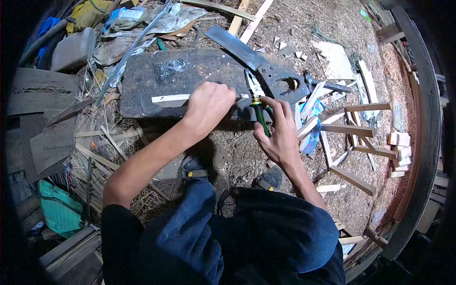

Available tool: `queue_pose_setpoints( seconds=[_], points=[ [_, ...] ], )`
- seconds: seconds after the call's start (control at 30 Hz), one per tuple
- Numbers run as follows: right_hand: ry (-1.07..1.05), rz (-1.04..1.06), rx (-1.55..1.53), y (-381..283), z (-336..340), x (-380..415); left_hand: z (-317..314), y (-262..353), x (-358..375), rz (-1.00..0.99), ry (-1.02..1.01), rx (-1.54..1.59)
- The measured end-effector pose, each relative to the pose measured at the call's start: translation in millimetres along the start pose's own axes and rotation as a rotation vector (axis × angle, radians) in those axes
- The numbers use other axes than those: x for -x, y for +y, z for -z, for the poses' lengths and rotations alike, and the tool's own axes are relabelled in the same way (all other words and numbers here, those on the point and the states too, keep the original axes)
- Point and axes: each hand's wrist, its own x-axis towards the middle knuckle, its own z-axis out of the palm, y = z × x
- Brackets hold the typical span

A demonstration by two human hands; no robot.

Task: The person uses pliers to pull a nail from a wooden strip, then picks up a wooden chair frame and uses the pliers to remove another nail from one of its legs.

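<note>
My left hand (211,102) is closed around a narrow pale strip (170,98) that lies across the dark wooden bench (142,76). One end of the strip sticks out to the left, and a short piece shows right of the knuckles. In my right hand (281,130) is a pair of pliers (259,111) with green handles, fingers wrapped round the grips. The pliers' jaws point away from me over the bench, close to the strip's right end. Just beyond them, a handsaw (242,50) with a dark handle lies across the bench's right side.
A hammer (332,87) rests right of the saw handle. Frames of wooden sticks (351,130) stand on the shavings-covered ground at right. Thin sticks (102,159) and a green crate (59,204) are at left. A plastic jerrycan (73,50) and crumpled sheeting (166,21) lie behind the bench.
</note>
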Motion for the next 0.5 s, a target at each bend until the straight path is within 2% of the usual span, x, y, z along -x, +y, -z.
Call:
queue_pose_setpoints(
  seconds=[0.23, 0.37, 0.43, 0.5],
  points=[
    [-0.076, 0.041, 0.003, 9.1, -7.9, -5.4, -7.9, -0.3, 0.3, -0.080, 0.122, -0.014],
    [-0.060, 0.029, 0.034, 5.2, -10.1, -3.8, -1.3, 0.7, -1.4, -0.092, 0.085, -0.035],
    [-0.033, 0.027, 0.023, -3.5, -6.0, -4.8, 4.4, 0.3, -2.8, -0.117, 0.002, -0.073],
    [-0.014, 0.081, 0.050, -0.9, -8.2, -5.2, 4.0, -0.6, -2.4, -0.116, 0.012, -0.065]
  ],
)
